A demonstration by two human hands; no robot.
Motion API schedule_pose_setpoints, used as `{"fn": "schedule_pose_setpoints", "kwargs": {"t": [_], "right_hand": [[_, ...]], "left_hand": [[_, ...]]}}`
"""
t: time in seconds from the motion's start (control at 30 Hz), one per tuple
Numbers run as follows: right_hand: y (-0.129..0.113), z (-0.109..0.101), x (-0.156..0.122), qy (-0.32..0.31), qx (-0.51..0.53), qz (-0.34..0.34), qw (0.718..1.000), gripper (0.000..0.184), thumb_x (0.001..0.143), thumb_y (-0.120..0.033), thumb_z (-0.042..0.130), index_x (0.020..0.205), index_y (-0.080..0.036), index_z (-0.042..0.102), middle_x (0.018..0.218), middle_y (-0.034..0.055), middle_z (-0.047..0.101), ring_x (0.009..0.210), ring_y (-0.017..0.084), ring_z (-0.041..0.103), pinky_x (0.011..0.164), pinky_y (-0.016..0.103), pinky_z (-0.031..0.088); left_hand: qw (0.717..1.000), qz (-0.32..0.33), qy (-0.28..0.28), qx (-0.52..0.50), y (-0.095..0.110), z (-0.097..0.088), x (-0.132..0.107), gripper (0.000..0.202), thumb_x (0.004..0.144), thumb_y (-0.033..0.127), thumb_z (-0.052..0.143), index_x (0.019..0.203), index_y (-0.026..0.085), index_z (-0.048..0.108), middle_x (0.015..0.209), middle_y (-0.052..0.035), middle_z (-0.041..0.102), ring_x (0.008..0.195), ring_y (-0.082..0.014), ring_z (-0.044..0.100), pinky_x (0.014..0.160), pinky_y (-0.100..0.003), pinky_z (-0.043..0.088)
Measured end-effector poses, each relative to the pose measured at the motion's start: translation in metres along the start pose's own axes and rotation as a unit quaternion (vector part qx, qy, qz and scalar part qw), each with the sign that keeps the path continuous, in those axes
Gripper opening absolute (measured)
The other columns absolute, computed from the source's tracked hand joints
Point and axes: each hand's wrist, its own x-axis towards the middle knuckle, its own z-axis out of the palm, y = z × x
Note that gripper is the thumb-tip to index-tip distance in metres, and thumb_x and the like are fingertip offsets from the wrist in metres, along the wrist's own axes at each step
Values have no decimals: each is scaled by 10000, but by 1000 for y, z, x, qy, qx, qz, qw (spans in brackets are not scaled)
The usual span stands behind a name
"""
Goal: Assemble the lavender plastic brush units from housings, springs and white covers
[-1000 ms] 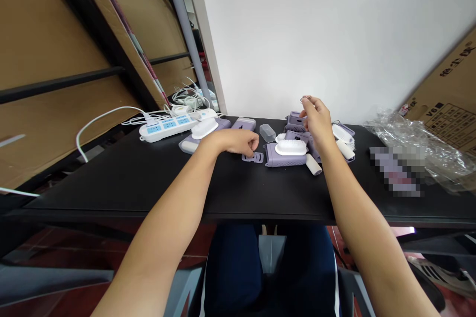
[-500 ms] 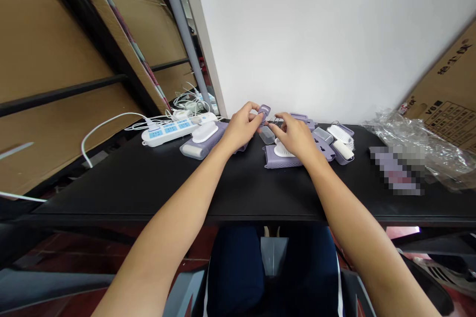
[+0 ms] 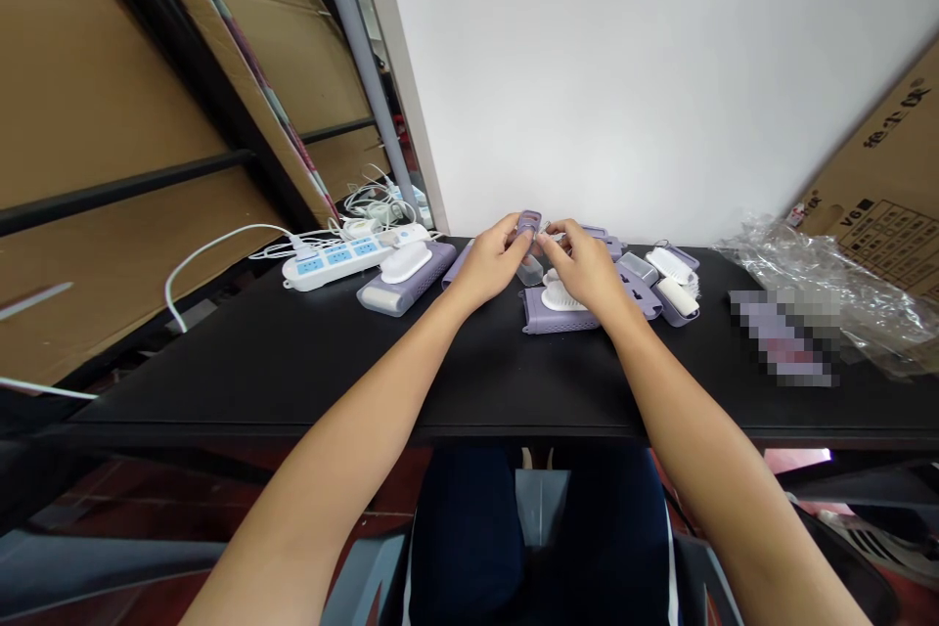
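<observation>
Left hand point(image 3: 493, 259) pinches a small lilac plastic piece point(image 3: 529, 222); right hand point(image 3: 579, 266), just beside it, meets a thin metal item point(image 3: 558, 237), grip unclear, above a lilac-cased white brush point(image 3: 547, 322) on a black counter point(image 3: 242, 381).

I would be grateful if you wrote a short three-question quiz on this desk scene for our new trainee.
1. Which is nearer the white power strip with blue panels: the left hand or the right hand?
2. True or false: the crumpled clear plastic wrap lies to the right of both hands.
3. What colour is the small plastic piece pinched by the left hand?

Key: 1. left hand; 2. true; 3. lilac.
</observation>
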Motion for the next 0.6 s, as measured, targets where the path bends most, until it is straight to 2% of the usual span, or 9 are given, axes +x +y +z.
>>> {"fn": "schedule_pose_setpoints", "kwargs": {"t": [0.13,0.3,0.47,0.6], "right_hand": [[-3,-2,-2,-1,4,-1,1000,344,1064,-525,505,1210,-270,684,827,14,735,802,236,692,732,317,421],[-4,-4,-2,11,-7,0,1000,378,1083,-519,424,1202,-267,679,958,54,770,923,283,714,794,349,447],[-2,-5,-1,11,29,5,1000,385,1079,-539,409,1131,-266,676,996,41,771,964,268,700,822,348,459],[-5,-6,-2,-13,28,-8,999,334,1062,-518,466,1119,-266,677,862,11,741,846,237,682,754,322,428]], "left_hand": [[999,-35,-5,20,3,2,-2,300,1068,396,413,1272,234,562,854,17,589,655,-116,562,681,-247,485],[987,-120,0,-108,4,1,0,413,1021,325,388,1434,302,385,850,46,580,571,-108,516,559,-225,429],[993,-78,34,-77,0,1,2,431,1024,400,517,1432,280,448,944,9,712,584,-100,580,607,-238,483],[998,-49,34,-28,-2,3,-1,464,1012,423,571,1444,254,544,805,13,721,601,-143,642,678,-281,523]]}}
